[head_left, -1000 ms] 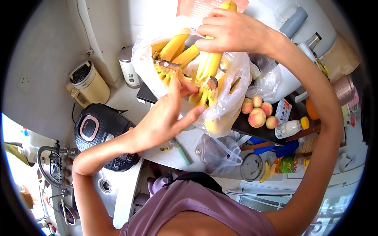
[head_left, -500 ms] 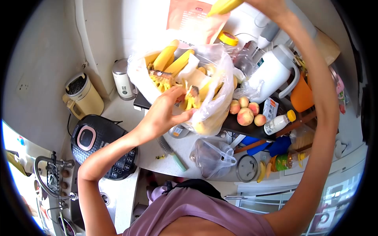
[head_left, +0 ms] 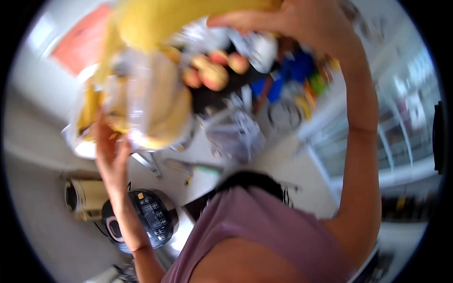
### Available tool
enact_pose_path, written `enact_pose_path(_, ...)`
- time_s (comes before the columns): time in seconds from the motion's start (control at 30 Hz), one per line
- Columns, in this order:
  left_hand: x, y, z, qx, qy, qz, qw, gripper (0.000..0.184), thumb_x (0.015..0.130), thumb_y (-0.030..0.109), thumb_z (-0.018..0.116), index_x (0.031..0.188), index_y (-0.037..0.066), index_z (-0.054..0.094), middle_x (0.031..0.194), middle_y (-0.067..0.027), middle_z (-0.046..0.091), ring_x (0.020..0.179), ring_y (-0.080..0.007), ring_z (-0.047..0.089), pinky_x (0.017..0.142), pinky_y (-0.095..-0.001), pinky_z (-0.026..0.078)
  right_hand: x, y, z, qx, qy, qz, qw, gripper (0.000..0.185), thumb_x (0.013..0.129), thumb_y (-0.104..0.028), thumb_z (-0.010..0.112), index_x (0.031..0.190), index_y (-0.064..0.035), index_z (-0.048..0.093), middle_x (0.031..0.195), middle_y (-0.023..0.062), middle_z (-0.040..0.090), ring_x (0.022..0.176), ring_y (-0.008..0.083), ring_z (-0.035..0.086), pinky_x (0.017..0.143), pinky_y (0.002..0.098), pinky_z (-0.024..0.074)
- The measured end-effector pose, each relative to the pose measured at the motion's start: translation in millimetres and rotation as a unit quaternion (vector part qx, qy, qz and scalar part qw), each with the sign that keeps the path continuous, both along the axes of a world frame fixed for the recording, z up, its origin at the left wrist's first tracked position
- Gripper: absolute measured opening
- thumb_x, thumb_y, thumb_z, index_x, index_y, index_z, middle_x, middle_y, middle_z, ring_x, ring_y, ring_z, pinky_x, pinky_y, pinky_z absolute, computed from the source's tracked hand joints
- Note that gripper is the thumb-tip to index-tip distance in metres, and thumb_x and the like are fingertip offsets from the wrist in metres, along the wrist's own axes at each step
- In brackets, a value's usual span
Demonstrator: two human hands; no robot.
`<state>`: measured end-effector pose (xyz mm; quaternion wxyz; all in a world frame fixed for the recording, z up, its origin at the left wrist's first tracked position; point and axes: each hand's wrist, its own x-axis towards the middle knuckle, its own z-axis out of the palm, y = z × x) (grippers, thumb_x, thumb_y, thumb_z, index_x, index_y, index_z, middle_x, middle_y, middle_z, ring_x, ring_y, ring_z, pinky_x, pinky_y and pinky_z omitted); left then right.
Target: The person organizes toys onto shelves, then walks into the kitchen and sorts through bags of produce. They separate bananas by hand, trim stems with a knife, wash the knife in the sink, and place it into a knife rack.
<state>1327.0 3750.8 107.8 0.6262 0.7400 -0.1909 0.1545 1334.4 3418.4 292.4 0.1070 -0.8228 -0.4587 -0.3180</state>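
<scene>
High in front of me, my right hand point(head_left: 318, 30) grips a yellow banana point(head_left: 160, 23) by its right end. The banana is large and blurred, close to the camera. On the left, my left hand point(head_left: 111, 153) is at the front of a white plastic bag point(head_left: 139, 101), its thumb and forefinger apart. Several more bananas point(head_left: 89, 108) are inside the bag, partly covered by the plastic. Blur hides exactly what the left fingertips touch.
Several peaches point(head_left: 213, 75) lie on a dark surface beside the bag. A tied clear bag point(head_left: 236, 134) and a knife with a pale green handle point(head_left: 206, 170) are on the counter. A black rice cooker point(head_left: 153, 217) and a beige appliance point(head_left: 89, 198) stand at lower left.
My view has swung to the right, so the bag and peaches appear farther left. The banana in my right hand has come closer. My left hand stays by the bag, its thumb and forefinger spread.
</scene>
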Motion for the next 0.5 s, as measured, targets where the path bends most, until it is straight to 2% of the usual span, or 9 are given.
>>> enact_pose_path(0.07,-5,2,6,0.046,-0.042,0.000,0.998,0.075,0.089,0.025,0.066,0.147,-0.001,0.027,0.147,-0.0160,0.039,0.131,-0.0241,0.042,0.109,-0.0378,0.032,-43,-43,-34,0.131,0.203,-0.109,0.964,0.043,0.085,-0.029,0.068,0.118,-0.0032,0.056,0.095,0.0072,0.064,0.082,0.0178,0.063,0.073,0.0292,0.0503)
enact_pose_path(0.13,4,-1,0,0.051,-0.039,-0.001,0.998,0.072,0.090,0.027,0.064,0.147,0.000,0.029,0.146,-0.0167,0.040,0.132,-0.0250,0.041,0.110,-0.0389,0.030,-54,-110,-102,0.236,0.369,-0.177,0.881,0.042,0.091,-0.036,0.065,0.118,-0.0042,0.057,0.095,0.0032,0.067,0.077,0.0105,0.065,0.069,0.0255,0.0524)
enact_pose_path(0.17,3,0,1,0.053,-0.032,-0.005,0.998,0.071,0.091,0.027,0.064,0.147,0.001,0.029,0.146,-0.0168,0.039,0.132,-0.0254,0.040,0.111,-0.0395,0.030,-65,-128,-140,0.301,0.354,-0.204,0.862,0.042,0.091,-0.036,0.065,0.118,-0.0045,0.056,0.093,0.0051,0.067,0.078,0.0117,0.065,0.071,0.0246,0.0522)
enact_pose_path(0.23,-1,0,5,0.072,-0.016,0.007,0.997,0.070,0.091,0.029,0.063,0.147,0.003,0.031,0.147,-0.0165,0.038,0.133,-0.0261,0.039,0.111,-0.0410,0.030,-76,-185,-218,0.296,0.462,-0.342,0.763,0.057,0.090,-0.042,0.063,0.130,-0.0043,0.047,0.110,0.0091,0.063,0.092,0.0142,0.063,0.084,0.0263,0.0499)
enact_pose_path(0.3,-5,-3,8,0.093,-0.035,0.028,0.995,0.068,0.092,0.032,0.061,0.146,0.003,0.033,0.149,-0.0120,0.037,0.134,-0.0267,0.039,0.111,-0.0422,0.031,-85,-218,-306,0.400,0.468,-0.397,0.681,0.064,0.082,-0.048,0.070,0.125,-0.0038,0.054,0.104,0.0069,0.061,0.091,0.0144,0.059,0.081,0.0262,0.0476)
enact_pose_path(0.37,-4,-2,5,0.098,-0.048,0.040,0.993,0.067,0.092,0.035,0.060,0.146,0.004,0.034,0.150,-0.0092,0.036,0.136,-0.0270,0.037,0.112,-0.0429,0.030,-84,-257,-385,0.437,0.479,-0.457,0.608,0.049,0.080,-0.044,0.074,0.108,-0.0044,0.064,0.087,0.0033,0.062,0.079,0.0131,0.058,0.070,0.0272,0.0465)
enact_pose_path(0.4,-4,1,4,0.114,-0.049,0.053,0.991,0.068,0.092,0.038,0.059,0.146,0.004,0.035,0.150,-0.0092,0.036,0.136,-0.0270,0.036,0.112,-0.0436,0.029,-80,-279,-430,0.457,0.458,-0.474,0.597,0.044,0.079,-0.041,0.075,0.101,-0.0041,0.065,0.083,0.0028,0.063,0.074,0.0121,0.058,0.066,0.0279,0.0461)
enact_pose_path(0.47,-6,-3,8,0.126,-0.032,0.079,0.988,0.086,0.084,0.051,0.067,0.146,0.002,0.032,0.148,-0.0121,0.038,0.132,-0.0276,0.041,0.109,-0.0438,0.034,-61,-329,-530,0.422,0.319,-0.562,0.636,0.059,0.075,-0.038,0.076,0.117,-0.0007,0.057,0.105,0.0199,0.064,0.099,0.0352,0.062,0.083,0.0401,0.0478)
enact_pose_path(0.5,-6,3,6,0.133,-0.026,0.052,0.989,0.067,0.092,0.040,0.056,0.146,0.005,0.036,0.149,-0.0091,0.037,0.136,-0.0267,0.036,0.112,-0.0443,0.029,-49,-340,-547,0.414,0.286,-0.571,0.649,0.058,0.076,-0.035,0.077,0.119,-0.0020,0.055,0.101,0.0162,0.065,0.092,0.0300,0.063,0.081,0.0380,0.0494)
